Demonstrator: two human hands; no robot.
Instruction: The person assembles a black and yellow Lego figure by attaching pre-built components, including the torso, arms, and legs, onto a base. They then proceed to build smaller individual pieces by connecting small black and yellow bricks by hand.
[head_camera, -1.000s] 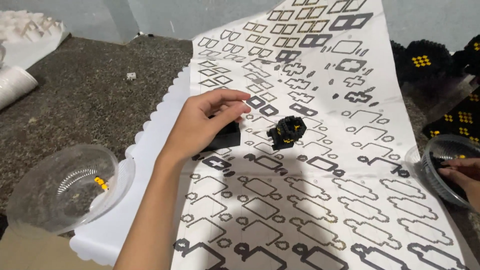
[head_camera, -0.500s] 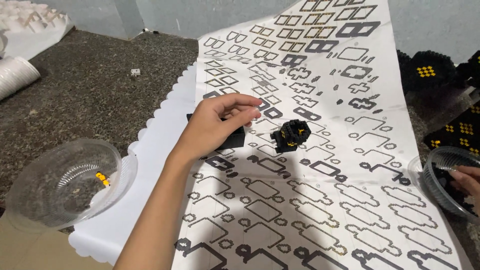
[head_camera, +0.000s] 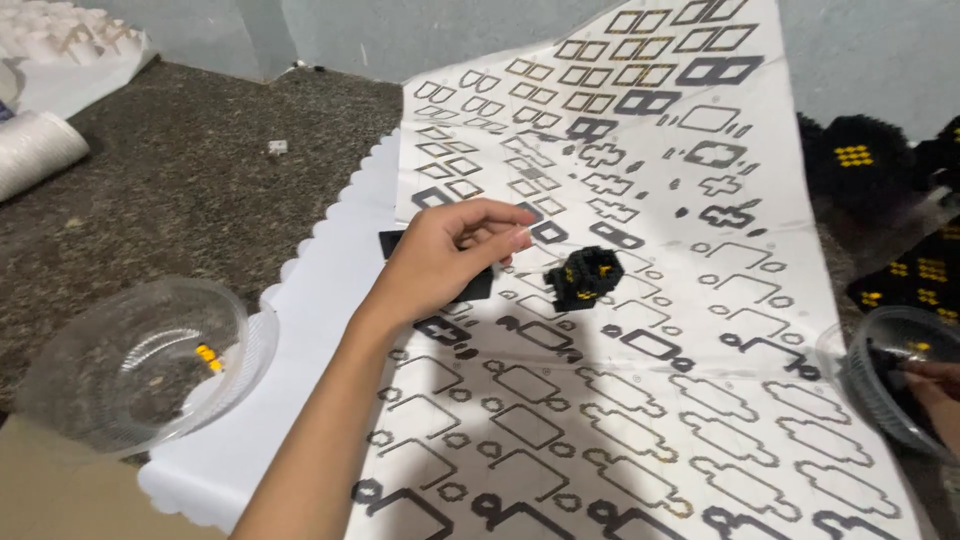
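Loosely curled and holding nothing, the left hand (head_camera: 450, 262) hovers over a flat black plate (head_camera: 478, 287); a small black-and-yellow block build (head_camera: 585, 276) sits just beyond its fingertips (head_camera: 515, 240), seemingly part-built. Farther right, the right hand (head_camera: 935, 385) dips into a clear bowl (head_camera: 880, 385), grip hidden. Open patterned sheet (head_camera: 640, 420) surrounds.
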